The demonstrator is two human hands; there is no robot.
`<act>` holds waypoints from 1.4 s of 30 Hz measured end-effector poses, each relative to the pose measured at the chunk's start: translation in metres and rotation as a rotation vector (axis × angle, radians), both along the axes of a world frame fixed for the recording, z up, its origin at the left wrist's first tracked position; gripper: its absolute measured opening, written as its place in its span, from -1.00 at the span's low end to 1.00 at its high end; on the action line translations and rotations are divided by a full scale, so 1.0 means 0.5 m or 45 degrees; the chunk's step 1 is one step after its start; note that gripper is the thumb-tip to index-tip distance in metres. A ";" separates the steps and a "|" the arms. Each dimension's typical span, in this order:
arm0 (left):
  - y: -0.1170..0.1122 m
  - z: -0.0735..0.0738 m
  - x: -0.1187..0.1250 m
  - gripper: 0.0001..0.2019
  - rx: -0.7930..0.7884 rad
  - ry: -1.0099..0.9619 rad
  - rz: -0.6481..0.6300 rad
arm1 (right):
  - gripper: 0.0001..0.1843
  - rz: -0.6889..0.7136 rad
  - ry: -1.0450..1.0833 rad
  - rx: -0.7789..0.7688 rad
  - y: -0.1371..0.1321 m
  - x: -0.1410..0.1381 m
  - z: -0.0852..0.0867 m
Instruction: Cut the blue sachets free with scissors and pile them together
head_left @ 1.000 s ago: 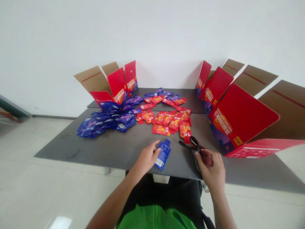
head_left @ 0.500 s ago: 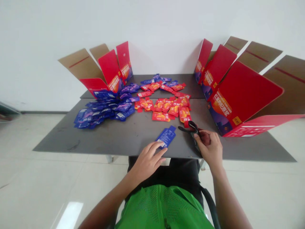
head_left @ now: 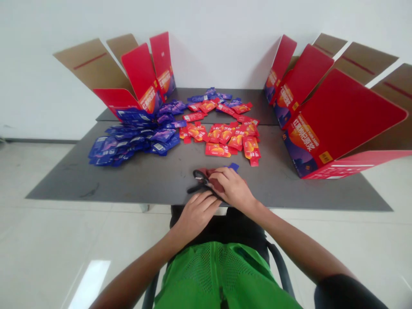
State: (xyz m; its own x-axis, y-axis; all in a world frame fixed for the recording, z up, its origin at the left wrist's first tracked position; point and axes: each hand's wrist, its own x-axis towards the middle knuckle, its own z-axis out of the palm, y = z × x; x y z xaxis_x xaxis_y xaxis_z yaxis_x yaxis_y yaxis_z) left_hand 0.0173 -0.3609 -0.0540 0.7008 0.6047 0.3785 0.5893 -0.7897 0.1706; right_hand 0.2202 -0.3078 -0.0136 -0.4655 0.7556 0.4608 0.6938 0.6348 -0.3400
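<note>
Red sachet (head_left: 215,180) under right fingers (head_left: 225,174); black scissors (head_left: 200,177) beside; left hand (head_left: 196,216) near.

Tabletop (head_left: 138,184) passable ahead, sachets (head_left: 219,149) beyond, red carton (head_left: 334,116) probably blocking right

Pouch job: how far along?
Sorted so far: blue pouches and red pouches lie in separate heaps. In hand: the right hand is on black scissors and a red pouch, with the left hand beside them. Remaining: both heaps on the table, between the open red cartons.
</note>
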 end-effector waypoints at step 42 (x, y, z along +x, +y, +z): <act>0.014 0.005 0.005 -0.77 -0.119 -0.168 0.007 | -0.73 -0.025 0.017 -0.013 0.005 -0.009 0.010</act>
